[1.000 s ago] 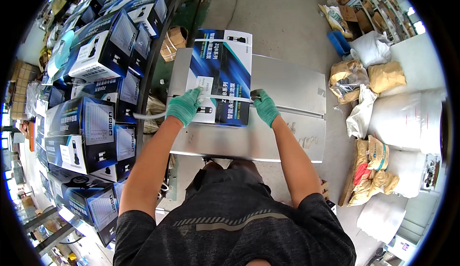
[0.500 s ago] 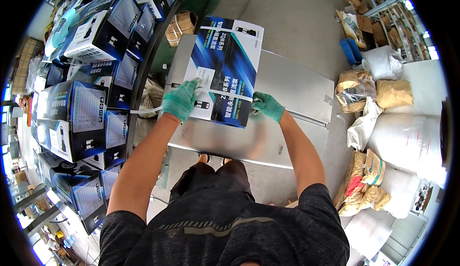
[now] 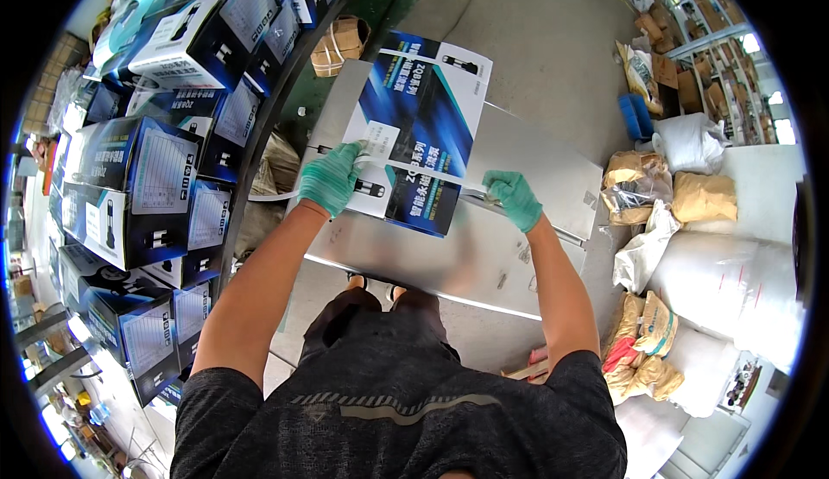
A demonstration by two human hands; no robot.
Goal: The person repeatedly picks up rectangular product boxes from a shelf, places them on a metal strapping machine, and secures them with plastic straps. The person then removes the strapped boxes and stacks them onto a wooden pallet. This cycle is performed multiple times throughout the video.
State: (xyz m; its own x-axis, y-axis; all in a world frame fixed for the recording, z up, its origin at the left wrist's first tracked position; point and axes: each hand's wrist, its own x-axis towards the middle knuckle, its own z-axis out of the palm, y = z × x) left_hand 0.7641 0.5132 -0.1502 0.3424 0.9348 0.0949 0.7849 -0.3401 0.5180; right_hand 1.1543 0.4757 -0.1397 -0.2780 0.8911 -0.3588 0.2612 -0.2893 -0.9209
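Green-gloved fingers of the left hand (image 3: 331, 179) pinch a flat white plastic strap (image 3: 419, 170) crossing the blue-black-and-white cardboard box (image 3: 440, 103), which lies on the silvery metal bench (image 3: 544, 164); the right hand (image 3: 514, 201), also gloved, closes tightly on the strap beside the box.

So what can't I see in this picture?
In the head view:
Underside of the strapped box: hidden by the box itself.
What the right hand may hold: hidden inside its fist.
Palm of the left hand: hidden by its back.
Box stack: cut off at the top edge.
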